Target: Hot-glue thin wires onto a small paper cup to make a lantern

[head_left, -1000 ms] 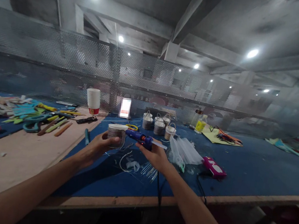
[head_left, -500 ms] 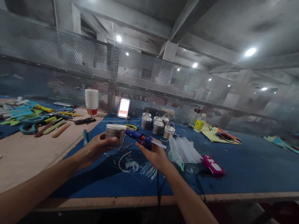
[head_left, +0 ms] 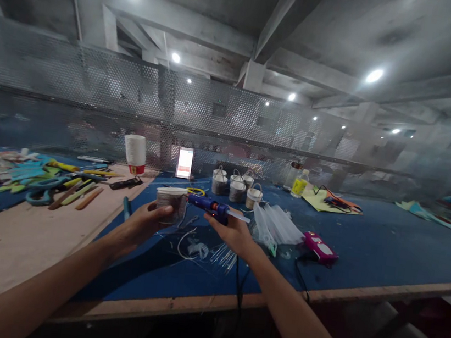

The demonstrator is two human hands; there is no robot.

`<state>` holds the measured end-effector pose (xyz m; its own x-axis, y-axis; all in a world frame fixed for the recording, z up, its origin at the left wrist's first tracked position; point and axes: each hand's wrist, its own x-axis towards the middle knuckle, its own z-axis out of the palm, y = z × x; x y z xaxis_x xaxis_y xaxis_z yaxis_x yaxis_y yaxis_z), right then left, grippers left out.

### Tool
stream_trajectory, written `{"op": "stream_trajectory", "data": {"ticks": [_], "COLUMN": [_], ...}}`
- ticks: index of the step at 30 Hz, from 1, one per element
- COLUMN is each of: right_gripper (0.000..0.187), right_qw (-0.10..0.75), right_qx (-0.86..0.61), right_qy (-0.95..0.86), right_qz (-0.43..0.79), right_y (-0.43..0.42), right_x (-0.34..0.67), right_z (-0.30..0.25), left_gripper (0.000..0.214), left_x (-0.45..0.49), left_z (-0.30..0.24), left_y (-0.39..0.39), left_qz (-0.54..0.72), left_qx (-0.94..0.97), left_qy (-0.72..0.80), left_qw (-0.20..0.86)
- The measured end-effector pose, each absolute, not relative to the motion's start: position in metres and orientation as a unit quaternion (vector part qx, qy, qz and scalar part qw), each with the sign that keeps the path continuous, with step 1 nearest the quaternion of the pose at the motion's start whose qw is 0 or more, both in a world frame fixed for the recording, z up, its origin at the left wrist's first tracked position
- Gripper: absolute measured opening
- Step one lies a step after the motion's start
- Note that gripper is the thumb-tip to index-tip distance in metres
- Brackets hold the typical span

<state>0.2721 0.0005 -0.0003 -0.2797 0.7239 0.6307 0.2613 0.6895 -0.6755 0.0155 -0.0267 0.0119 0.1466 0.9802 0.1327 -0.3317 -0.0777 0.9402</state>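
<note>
My left hand (head_left: 147,222) is closed round a paper cup (head_left: 169,201) wrapped in greyish cord, its white rim upward. A blue glue gun (head_left: 208,205) lies in the grip of my right hand (head_left: 234,232), a clear glue stick poking out of its back. The gun's nozzle touches or nearly touches the right side of the cup, close below the rim; I cannot tell which. Below the hands, a loose piece of cord (head_left: 185,244) and several thin clear sticks (head_left: 224,257) lie on the blue tabletop (head_left: 144,280).
Several small cord-wrapped cups with handles (head_left: 237,188) stand behind the gun. Stacked paper cups (head_left: 135,154) and a lit phone (head_left: 185,162) are at the back. Scissors (head_left: 42,189) lie left; a plastic bag (head_left: 274,225), magenta box (head_left: 320,247) and yellow-labelled bottle (head_left: 300,184) are right.
The view has shifted slightly, so everything sits a little further left. Both hands keep their grips, with the gun's nozzle still at the side of the cup.
</note>
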Motion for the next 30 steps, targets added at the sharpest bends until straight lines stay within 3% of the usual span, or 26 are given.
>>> {"op": "stream_trajectory", "data": {"ticks": [30], "right_gripper": [0.039], "right_qw": [0.529], "right_qx": [-0.307], "right_qy": [-0.743], "right_qz": [0.273], "right_y": [0.005], "right_x": [0.273], "right_z": [-0.001], "left_gripper": [0.040], "left_x": [0.010], "left_z": [0.017], "left_y": [-0.037], "left_qz": [0.516], "left_qx": [0.464], "left_qy": [0.318], "left_qw": [0.646]}}
